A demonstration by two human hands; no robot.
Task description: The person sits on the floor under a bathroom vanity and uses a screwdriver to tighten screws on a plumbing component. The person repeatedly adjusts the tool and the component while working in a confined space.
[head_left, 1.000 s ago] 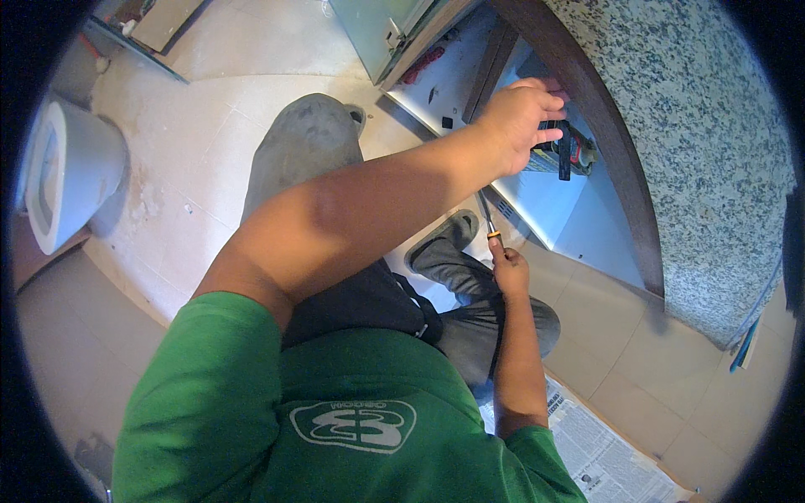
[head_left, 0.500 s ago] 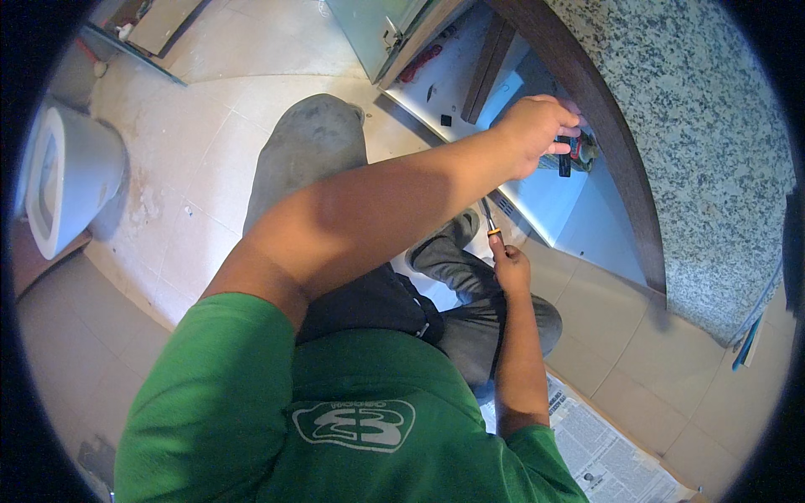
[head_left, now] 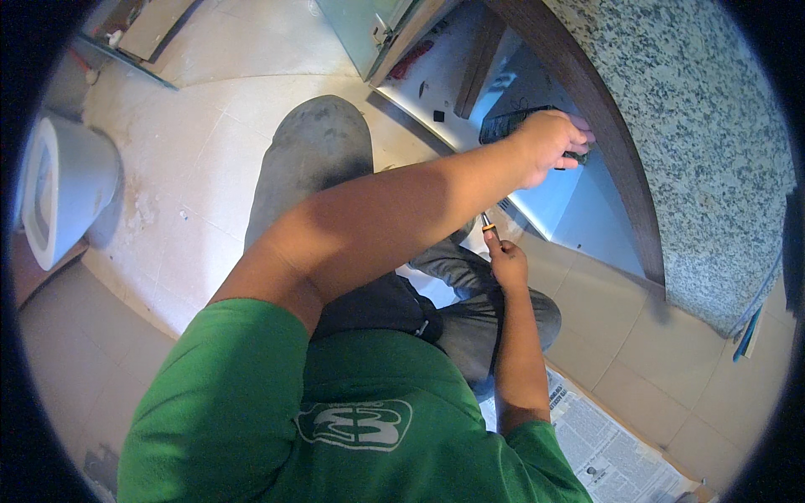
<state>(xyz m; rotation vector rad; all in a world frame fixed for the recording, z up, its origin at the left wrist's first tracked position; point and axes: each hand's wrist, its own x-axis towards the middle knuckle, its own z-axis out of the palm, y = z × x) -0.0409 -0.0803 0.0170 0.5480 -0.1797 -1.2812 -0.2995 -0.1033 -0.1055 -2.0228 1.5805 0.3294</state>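
My left hand (head_left: 547, 147) reaches across into the open cabinet (head_left: 579, 220), fingers curled round a dark, boxy object (head_left: 503, 126). Much of that object lies beneath the hand, and its kind is hidden. Lower down, outside the cabinet's front edge, my right hand (head_left: 508, 264) grips a screwdriver (head_left: 490, 228) with a black and orange handle. Its metal shaft points up toward the cabinet, and the tip is hidden behind my left forearm.
A speckled stone countertop (head_left: 671, 126) overhangs the cabinet on the right. A small black square piece (head_left: 438, 116) and a red object (head_left: 411, 60) lie inside. The glass panel (head_left: 360, 33) stands beyond. Newspaper (head_left: 604, 444) covers the floor at lower right; a toilet (head_left: 71, 184) stands left.
My left hand has shifted slightly right, and the dark object now shows on the hand's left side. My right hand has barely moved, still holding the screwdriver.
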